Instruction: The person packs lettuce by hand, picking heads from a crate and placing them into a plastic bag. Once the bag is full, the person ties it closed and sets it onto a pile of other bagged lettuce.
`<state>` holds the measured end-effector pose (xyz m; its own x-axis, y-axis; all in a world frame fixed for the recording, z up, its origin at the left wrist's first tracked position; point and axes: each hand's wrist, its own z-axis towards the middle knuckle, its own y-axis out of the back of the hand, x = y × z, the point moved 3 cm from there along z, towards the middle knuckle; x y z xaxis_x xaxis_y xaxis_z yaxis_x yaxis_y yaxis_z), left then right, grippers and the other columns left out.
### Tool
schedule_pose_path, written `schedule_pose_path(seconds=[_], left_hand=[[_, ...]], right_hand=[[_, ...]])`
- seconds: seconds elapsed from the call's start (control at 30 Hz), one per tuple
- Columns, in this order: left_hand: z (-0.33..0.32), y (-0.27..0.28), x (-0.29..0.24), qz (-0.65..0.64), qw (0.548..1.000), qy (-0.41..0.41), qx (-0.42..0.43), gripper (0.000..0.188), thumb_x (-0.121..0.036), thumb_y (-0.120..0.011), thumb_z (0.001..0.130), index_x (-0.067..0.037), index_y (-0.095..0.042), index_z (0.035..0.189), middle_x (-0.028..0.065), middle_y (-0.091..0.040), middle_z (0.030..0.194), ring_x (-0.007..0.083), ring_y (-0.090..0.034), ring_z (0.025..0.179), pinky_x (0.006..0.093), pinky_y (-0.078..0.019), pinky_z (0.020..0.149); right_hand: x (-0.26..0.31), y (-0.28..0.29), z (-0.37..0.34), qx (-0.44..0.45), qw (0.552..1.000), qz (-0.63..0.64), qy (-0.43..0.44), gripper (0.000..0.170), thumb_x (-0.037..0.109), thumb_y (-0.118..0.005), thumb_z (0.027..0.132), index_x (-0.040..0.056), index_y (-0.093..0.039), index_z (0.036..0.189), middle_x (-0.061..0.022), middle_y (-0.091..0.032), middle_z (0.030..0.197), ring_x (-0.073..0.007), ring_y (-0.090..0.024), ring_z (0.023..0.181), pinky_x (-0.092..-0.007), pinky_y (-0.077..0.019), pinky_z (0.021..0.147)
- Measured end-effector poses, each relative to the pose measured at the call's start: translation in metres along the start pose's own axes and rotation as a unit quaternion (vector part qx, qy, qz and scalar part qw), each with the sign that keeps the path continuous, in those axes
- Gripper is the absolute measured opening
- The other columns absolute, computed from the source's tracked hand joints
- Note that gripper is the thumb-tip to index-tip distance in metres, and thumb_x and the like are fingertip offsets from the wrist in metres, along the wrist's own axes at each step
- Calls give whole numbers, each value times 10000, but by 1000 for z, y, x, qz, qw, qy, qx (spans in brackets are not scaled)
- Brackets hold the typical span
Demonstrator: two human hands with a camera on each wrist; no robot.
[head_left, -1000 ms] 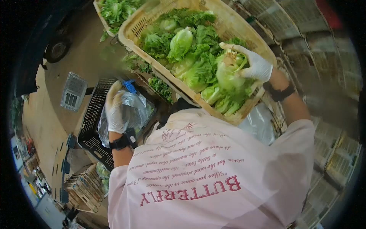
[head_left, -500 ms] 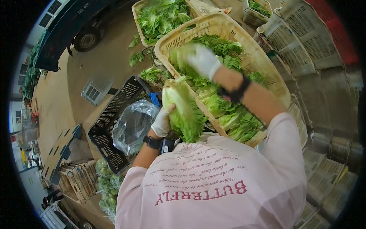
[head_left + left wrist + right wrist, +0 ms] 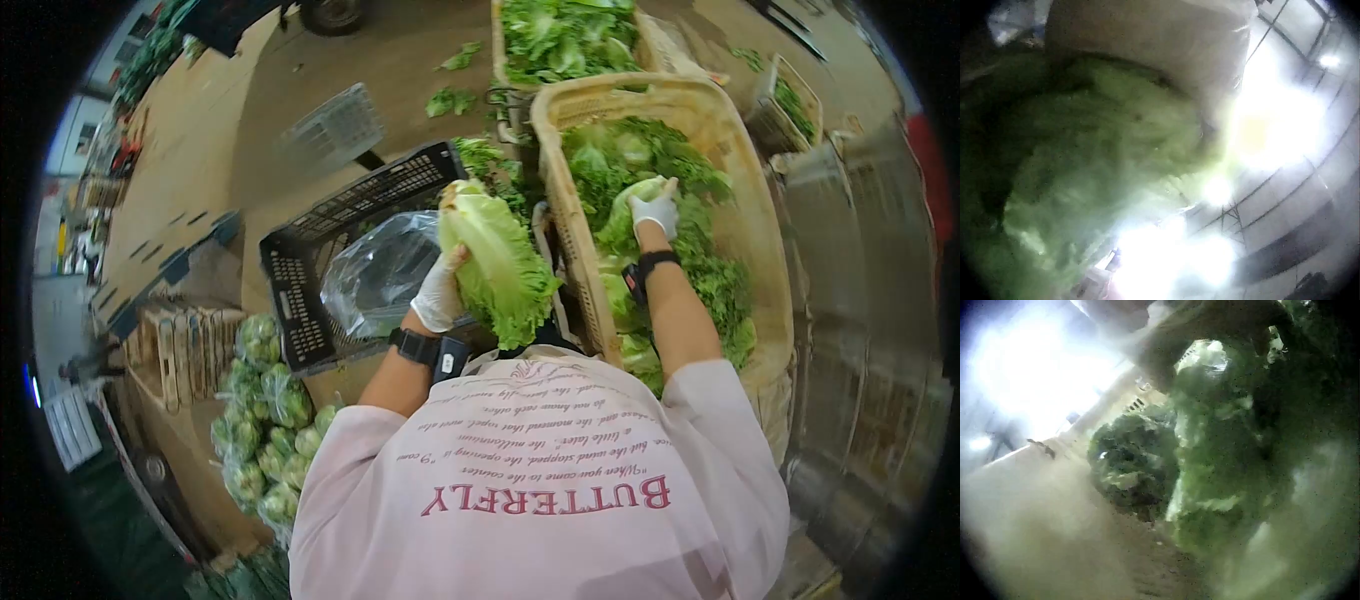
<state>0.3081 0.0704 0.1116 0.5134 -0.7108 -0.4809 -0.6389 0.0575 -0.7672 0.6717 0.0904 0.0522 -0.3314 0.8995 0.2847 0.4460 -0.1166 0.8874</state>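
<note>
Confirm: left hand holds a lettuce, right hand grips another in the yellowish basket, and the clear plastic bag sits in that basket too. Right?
No: the head view shows the clear plastic bag in the black crate, not the yellowish basket. The rest stands: the left hand holds one lettuce, the right hand grips a second lettuce there.

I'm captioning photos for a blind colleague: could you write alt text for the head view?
A person's white-gloved left hand holds a lettuce head near a black crate with a clear plastic bag in it. The gloved right hand grips a second head in a yellowish basket of greens.
</note>
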Motion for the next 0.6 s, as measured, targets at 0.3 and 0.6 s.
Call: schedule_pose_path(seconds=[0.3,0.6], left_hand=[[-17,-33,-28,11,988,-42,151,792,-361,-723,736,-59,-356,1369,118,-488,1316,262,-502,1175,409,-411,1001],[-73,49,-17,93,996,-7,4,1039,-618,-759,599,-62,-341,1371,115,-484,1314,268,-502,1169,419,-432,977]], right_hand=[[70,78,-160,277,708,355,543,823,72,-592,632,102,-318,1408,-187,-392,1370,-323,-424,1238,-464,-444,969],[117,-71,-252,531,509,484,474,615,297,-459,935,60,-225,1452,-105,-336,1453,-219,-316,1330,-308,-245,1091]])
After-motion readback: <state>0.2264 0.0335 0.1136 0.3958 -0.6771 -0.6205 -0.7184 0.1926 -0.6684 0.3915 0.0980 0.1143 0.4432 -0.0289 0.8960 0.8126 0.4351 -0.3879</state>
